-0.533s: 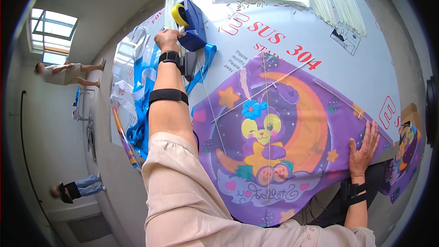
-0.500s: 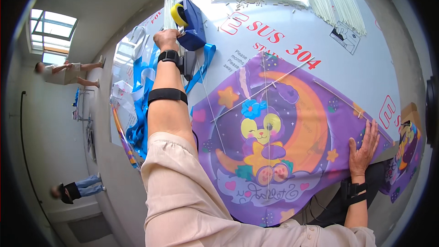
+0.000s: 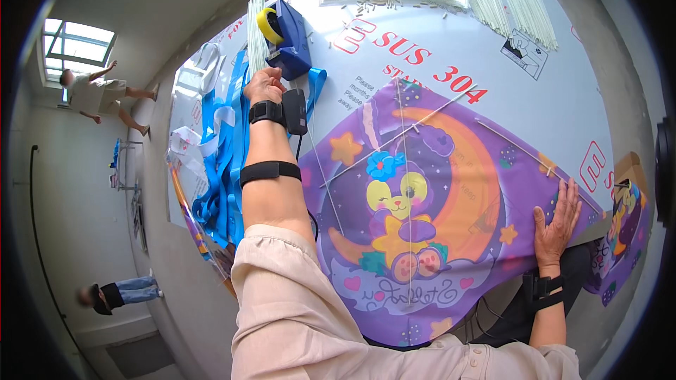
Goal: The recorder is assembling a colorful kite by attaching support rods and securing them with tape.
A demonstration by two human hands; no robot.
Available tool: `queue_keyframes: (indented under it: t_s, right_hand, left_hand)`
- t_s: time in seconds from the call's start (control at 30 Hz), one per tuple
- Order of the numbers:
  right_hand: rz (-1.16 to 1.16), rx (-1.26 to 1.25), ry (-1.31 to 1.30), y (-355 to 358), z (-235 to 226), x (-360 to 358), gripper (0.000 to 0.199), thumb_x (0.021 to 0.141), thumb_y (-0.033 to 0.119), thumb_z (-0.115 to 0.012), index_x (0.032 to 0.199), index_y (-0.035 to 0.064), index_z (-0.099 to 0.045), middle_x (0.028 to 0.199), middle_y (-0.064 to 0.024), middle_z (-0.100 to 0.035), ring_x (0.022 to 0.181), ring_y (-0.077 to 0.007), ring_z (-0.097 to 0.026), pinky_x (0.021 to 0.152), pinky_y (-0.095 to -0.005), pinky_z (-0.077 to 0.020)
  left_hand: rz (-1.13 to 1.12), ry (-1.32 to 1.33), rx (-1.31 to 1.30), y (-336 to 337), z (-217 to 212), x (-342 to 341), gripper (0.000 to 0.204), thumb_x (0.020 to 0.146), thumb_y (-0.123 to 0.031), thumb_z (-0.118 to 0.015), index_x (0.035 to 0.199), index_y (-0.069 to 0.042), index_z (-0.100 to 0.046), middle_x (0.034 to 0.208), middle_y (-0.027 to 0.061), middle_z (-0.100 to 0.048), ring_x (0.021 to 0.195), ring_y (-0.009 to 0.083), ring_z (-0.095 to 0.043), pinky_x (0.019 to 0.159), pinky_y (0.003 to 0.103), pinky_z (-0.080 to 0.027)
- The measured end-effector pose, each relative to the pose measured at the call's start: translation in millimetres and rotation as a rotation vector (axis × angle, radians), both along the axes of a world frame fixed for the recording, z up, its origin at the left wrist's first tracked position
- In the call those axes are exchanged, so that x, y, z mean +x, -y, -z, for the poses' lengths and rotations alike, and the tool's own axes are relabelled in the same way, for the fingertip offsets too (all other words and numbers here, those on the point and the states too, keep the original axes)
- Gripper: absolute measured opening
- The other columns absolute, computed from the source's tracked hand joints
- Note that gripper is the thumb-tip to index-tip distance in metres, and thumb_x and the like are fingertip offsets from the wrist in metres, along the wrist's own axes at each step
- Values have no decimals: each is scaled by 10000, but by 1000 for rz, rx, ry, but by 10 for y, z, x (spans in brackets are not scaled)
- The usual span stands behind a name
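A purple kite (image 3: 461, 232) with a bunny, moon and stars printed on it lies across the table, thin white rods crossing it. My right hand (image 3: 558, 225) rests flat near its right corner, fingers stretched out beside a rod along the edge. My left arm reaches far forward, and my left hand (image 3: 265, 86) is closed with its fingertips pinched, just on the near side of a blue tape dispenser (image 3: 292, 46) carrying a yellow-cored tape roll (image 3: 269, 26). Whatever lies between those fingertips is too small to make out.
Blue ribbon strips (image 3: 222, 169) lie left of my left forearm. Bundles of white rods (image 3: 503, 0) lie at the far right, with a slimmer bundle (image 3: 256, 28) by the dispenser. Small tubes (image 3: 377, 5) are scattered at the back. Two people stand off to the left.
My left hand has drawn back a little from the dispenser toward me. The right hand stays on the kite. One person in the background has spread their arms.
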State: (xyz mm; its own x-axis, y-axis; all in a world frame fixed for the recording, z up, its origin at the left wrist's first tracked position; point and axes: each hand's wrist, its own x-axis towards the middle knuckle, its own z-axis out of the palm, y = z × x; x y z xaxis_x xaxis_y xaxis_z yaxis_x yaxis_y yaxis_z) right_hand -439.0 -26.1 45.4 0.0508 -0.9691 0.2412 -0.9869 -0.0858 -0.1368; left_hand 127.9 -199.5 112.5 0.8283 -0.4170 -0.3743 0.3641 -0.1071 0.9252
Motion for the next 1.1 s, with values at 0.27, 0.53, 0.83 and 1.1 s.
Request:
queue_keyframes:
  t_s: [0.27,0.53,0.83,1.1]
  right_hand:
    - [0,-37,44,7,-30,16,727,857,552,-465,1386,78,-311,1453,-118,-276,1360,-278,-215,1110,-452,-118]
    - [34,-14,198,-32,-15,-78,695,822,403,-597,1352,30,-346,1425,-138,-316,1343,-270,-253,1103,-459,-140]
    - [50,189,124,-11,-301,-142,718,767,333,-668,1333,6,-371,1405,-145,-345,1318,-261,-298,1078,-500,-187]
    - [25,174,102,42,-345,-189,687,720,279,-707,1281,-9,-432,1357,-155,-400,1268,-269,-363,1024,-526,-278]
  left_hand:
    - [149,118,-93,-443,8,-735,229,647,42,-668,827,-47,-559,682,26,-567,499,101,-491,461,230,-339]
    - [888,107,-361,-989,-173,-3117,420,758,59,-632,1129,55,-434,791,89,-605,650,137,-581,554,214,-424]
    - [1047,157,-30,-893,173,-4436,447,718,96,-596,1131,98,-424,753,104,-586,571,115,-535,449,204,-398]
    - [1040,515,109,-816,371,-4640,411,685,73,-617,1072,110,-483,759,125,-594,568,136,-562,457,224,-430]
